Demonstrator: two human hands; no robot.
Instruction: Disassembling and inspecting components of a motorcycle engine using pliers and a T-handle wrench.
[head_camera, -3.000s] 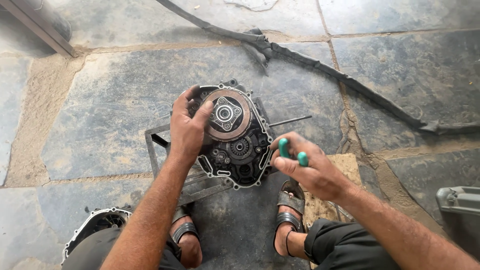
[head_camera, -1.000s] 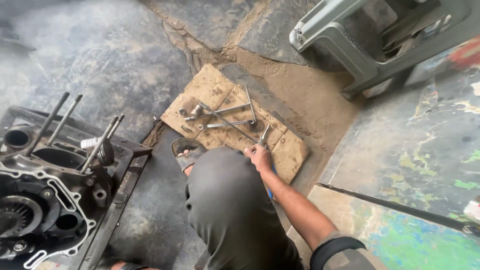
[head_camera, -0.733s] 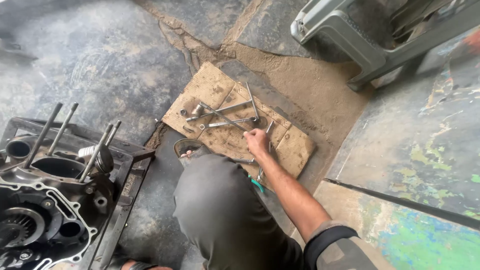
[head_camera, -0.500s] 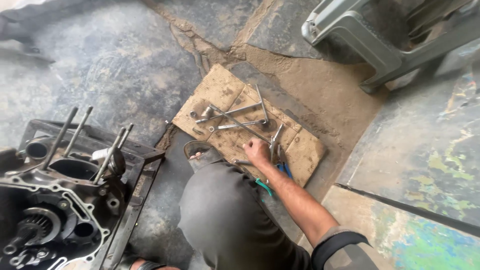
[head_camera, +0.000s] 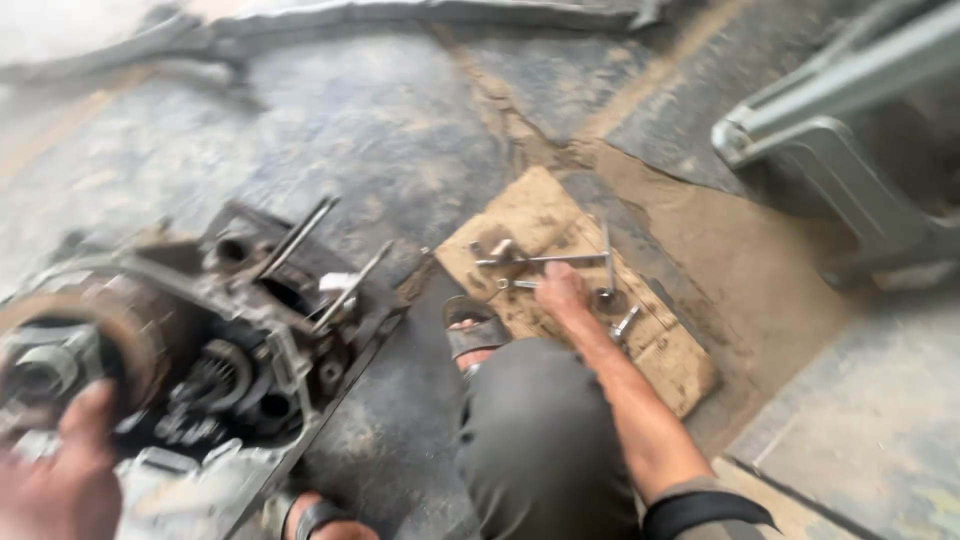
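2 hands are in view, well apart. The right hand (head_camera: 562, 292) reaches out over the bent knee to a flat piece of cardboard (head_camera: 668, 352) lying on the stone floor (head_camera: 400, 130). It rests knuckles-up near the middle of the cardboard, among a loose scatter of metal wrenches (head_camera: 540, 260) and sockets (head_camera: 608, 298). The wrenches lie just beyond the fingers toward the far edge of the cardboard, and the socket sits just to the right of the hand. The fingers curl downward against the tools, but blur hides whether they grip one, so I cannot tell.

The left hand (head_camera: 55, 475) shows at the bottom left corner, blurred, lying against the round drum-like part (head_camera: 95, 335) at the near side of an engine case (head_camera: 240, 350). Its fingers look loosely spread on the metal; whether they clasp anything is not clear. The engine case sits on a dark metal frame (head_camera: 345, 355) on the floor, with long studs (head_camera: 295, 235) sticking up from its far end. A sandalled foot (head_camera: 475, 330) rests between the frame and the near edge of the cardboard. A grey metal box (head_camera: 850, 170) stands beyond the cardboard's right corner.
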